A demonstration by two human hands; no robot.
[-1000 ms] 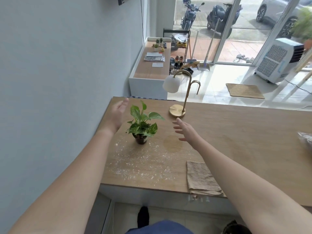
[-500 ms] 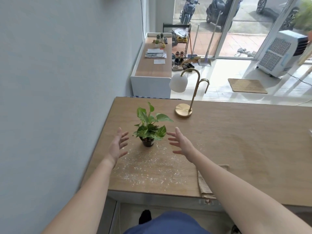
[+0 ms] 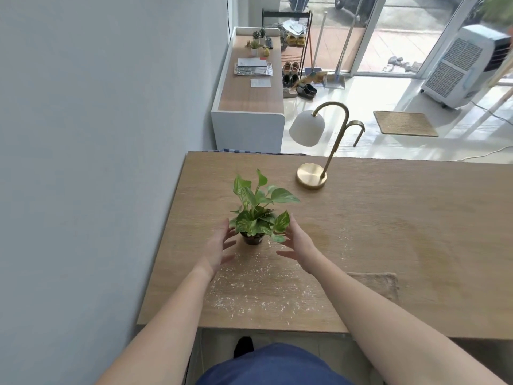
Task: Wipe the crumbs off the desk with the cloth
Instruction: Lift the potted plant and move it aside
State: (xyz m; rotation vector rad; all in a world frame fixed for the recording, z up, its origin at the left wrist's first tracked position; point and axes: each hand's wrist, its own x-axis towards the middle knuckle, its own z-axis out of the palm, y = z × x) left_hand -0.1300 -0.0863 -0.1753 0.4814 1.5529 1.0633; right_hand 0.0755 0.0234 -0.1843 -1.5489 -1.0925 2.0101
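Pale crumbs (image 3: pixel 261 287) lie scattered over the near left part of the wooden desk (image 3: pixel 388 234). A beige cloth (image 3: pixel 380 283) lies flat near the front edge, partly hidden behind my right forearm. A small potted plant (image 3: pixel 256 218) in a dark pot stands at the far edge of the crumbs. My left hand (image 3: pixel 219 248) and my right hand (image 3: pixel 298 243) flank the pot with spread fingers, close to it on either side; neither grips it.
A brass desk lamp (image 3: pixel 312 177) with a white shade stands behind and right of the plant. The wall runs along the desk's left edge. A white side cabinet (image 3: pixel 249 107) stands beyond the desk's far edge.
Both hands have come down and inward toward the plant pot, from wide apart to close on either side. The view has shifted closer to the desk.
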